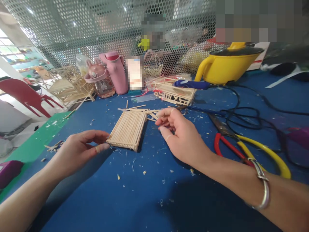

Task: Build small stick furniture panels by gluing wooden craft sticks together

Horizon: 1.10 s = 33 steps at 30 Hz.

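Many thin sticks make a wooden panel (127, 129) on the blue table (145, 199). Your left hand (79, 148) pinches its near left corner between thumb and finger. Your right hand (180, 135) is right of the panel — fingers curled loosely, thumb apart. Loose sticks (152, 113) lie behind the panel — if your fingertips touch them, I can't tell.

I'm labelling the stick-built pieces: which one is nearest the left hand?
The panel at the left hand: its sticks lie side by side, while the openwork piece farther back and the frame at back left show gaps.
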Motion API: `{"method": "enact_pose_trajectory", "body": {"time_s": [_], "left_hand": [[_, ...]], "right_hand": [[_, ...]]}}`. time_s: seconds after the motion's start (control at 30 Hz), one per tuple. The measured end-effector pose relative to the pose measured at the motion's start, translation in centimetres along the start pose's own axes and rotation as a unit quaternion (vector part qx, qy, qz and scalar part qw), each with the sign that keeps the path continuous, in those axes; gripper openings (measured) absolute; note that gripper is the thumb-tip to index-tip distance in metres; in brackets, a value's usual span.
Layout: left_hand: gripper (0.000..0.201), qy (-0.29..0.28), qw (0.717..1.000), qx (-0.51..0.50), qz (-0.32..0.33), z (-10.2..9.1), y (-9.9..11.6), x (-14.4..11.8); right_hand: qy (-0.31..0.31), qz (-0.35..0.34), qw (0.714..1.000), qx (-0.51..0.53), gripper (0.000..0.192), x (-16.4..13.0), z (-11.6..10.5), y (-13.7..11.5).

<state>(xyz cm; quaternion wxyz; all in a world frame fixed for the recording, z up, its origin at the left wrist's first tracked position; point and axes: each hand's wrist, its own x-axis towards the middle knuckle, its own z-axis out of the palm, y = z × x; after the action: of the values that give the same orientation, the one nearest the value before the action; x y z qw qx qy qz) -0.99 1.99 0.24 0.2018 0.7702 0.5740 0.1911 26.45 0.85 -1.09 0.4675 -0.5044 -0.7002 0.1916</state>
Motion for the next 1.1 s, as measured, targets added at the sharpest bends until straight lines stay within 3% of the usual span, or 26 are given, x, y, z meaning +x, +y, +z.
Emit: {"method": "enact_pose_trajectory", "body": {"time_s": [0.17, 0.27, 0.33, 0.53, 0.77, 0.93, 1.1], "left_hand": [[0.038, 0.003, 1.0, 0.002, 0.022, 0.3, -0.1, 0.3], [0.039, -0.001, 1.0, -0.015, 0.027, 0.4, -0.1, 0.4], [0.043, -0.019, 0.999, -0.031, 0.029, 0.5, 0.0, 0.5], [0.05, -0.039, 0.995, -0.062, 0.061, 0.7, 0.3, 0.8], [0.046, -0.026, 0.992, -0.092, 0.082, 0.8, -0.3, 1.1], [0.042, 0.037, 0.995, -0.067, 0.058, 1.4, -1.7, 2.0], [0.037, 0.031, 0.99, -0.115, 0.073, 1.4, -2.1, 2.4]], "right_hand": [[-0.049, 0.0, 0.995, -0.091, 0.036, 2.6, -0.5, 0.5], [-0.131, 0.013, 0.972, -0.196, 0.024, 3.3, -0.3, 0.5], [-0.167, 0.031, 0.963, -0.211, 0.017, 3.3, -0.1, 0.8], [-0.154, 0.029, 0.967, -0.201, 0.017, 4.1, 0.2, 2.1], [-0.134, -0.007, 0.977, -0.168, 0.049, 5.7, 2.1, 2.0], [-0.15, -0.009, 0.977, -0.151, 0.033, 5.8, 3.0, 1.9], [-0.116, 0.007, 0.978, -0.174, 0.036, 4.2, 2.8, 1.8]]}}
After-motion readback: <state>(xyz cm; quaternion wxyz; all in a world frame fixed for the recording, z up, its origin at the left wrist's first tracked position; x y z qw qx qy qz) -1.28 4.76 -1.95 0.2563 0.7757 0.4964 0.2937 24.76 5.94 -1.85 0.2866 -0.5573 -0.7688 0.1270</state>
